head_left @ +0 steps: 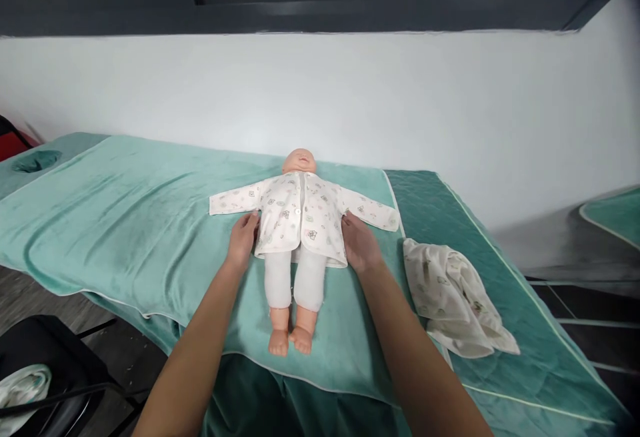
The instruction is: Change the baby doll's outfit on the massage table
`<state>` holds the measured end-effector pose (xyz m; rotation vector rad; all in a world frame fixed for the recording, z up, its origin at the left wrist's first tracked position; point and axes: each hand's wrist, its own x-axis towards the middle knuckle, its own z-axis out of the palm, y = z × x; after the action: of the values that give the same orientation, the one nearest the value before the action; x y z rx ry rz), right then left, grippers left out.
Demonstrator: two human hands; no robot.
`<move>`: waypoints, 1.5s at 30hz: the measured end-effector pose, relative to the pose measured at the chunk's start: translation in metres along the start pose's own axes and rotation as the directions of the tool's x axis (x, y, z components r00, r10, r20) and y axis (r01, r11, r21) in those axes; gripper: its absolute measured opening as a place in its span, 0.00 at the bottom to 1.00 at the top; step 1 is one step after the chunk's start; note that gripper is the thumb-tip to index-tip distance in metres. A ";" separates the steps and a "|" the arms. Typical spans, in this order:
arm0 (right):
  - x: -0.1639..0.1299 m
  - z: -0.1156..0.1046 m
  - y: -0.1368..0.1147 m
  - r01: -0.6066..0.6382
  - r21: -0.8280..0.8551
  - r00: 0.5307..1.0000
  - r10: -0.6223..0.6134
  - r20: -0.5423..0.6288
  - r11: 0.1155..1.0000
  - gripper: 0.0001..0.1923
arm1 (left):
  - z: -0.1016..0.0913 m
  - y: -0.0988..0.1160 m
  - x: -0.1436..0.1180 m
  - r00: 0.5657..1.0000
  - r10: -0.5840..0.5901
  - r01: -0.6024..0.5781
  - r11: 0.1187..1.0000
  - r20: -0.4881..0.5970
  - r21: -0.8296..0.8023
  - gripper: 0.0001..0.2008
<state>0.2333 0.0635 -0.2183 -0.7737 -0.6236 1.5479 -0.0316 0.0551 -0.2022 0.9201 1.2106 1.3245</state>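
Both hands flank doll (299, 223); fingers (249, 223) touch jacket (300, 213) sides.

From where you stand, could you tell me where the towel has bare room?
The pale green towel lies bare left of the left hand. Right of the right hand, the crumpled cream garment crowds the dressed baby doll.

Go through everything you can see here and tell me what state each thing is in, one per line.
Baby doll: lying face up, dressed, feet bare.
Printed top: on the doll, buttoned shut, sleeves spread out.
White trousers: on the doll's legs.
Green towel: spread flat under the doll.
Spare garment: crumpled beside the doll.
Left hand: open, against the top's side.
Right hand: open, against the top's other side.
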 end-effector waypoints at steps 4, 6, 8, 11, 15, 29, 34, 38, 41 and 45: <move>0.019 0.014 0.003 -0.096 0.059 0.995 0.098 -0.037 0.994 0.14 | 0.019 0.010 0.020 0.973 -0.196 0.221 0.945 0.120 -0.243 0.21; 0.023 0.014 0.004 -0.118 0.072 0.990 0.122 -0.065 0.990 0.13 | 0.028 0.011 0.028 0.968 -0.196 0.238 0.913 0.156 -0.331 0.20; 0.025 0.013 0.003 -0.118 0.090 0.989 0.125 -0.081 0.989 0.13 | 0.036 0.010 0.036 0.969 -0.164 0.226 0.893 0.187 -0.390 0.20; 0.031 0.013 -0.002 -0.078 0.115 0.990 0.091 -0.106 0.990 0.14 | 0.045 0.009 0.049 0.969 -0.131 0.212 0.876 0.210 -0.433 0.20; 0.040 0.014 -0.010 -0.061 0.126 0.987 0.079 -0.143 0.990 0.15 | 0.055 0.011 0.066 0.971 -0.131 0.207 0.879 0.201 -0.430 0.20; 0.052 -0.012 -0.027 0.164 0.130 0.979 -0.145 -0.143 0.978 0.11 | 0.033 0.010 0.090 0.995 -0.091 0.099 0.746 0.046 -0.659 0.16; 0.050 -0.038 -0.044 0.220 0.272 0.962 -0.162 -0.220 0.937 0.07 | 0.005 0.013 0.104 0.985 -0.036 -0.101 0.675 -0.170 -0.731 0.14; 0.048 -0.052 -0.057 0.308 0.289 0.935 -0.233 -0.267 0.906 0.11 | -0.014 0.015 0.113 0.940 -0.018 -0.233 0.695 -0.340 -0.680 0.11; 0.049 -0.060 -0.063 0.364 0.260 0.912 -0.286 -0.294 0.894 0.13 | -0.021 0.014 0.118 0.916 -0.002 -0.273 0.730 -0.402 -0.626 0.10; 0.056 -0.076 -0.067 0.449 0.160 0.863 -0.380 -0.334 0.879 0.11 | -0.023 0.012 0.118 0.872 0.047 -0.348 0.760 -0.487 -0.549 0.13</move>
<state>0.3321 0.1236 -0.2216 -0.6220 -0.3487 1.0541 -0.0721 0.1684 -0.2079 0.2584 0.8935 2.0369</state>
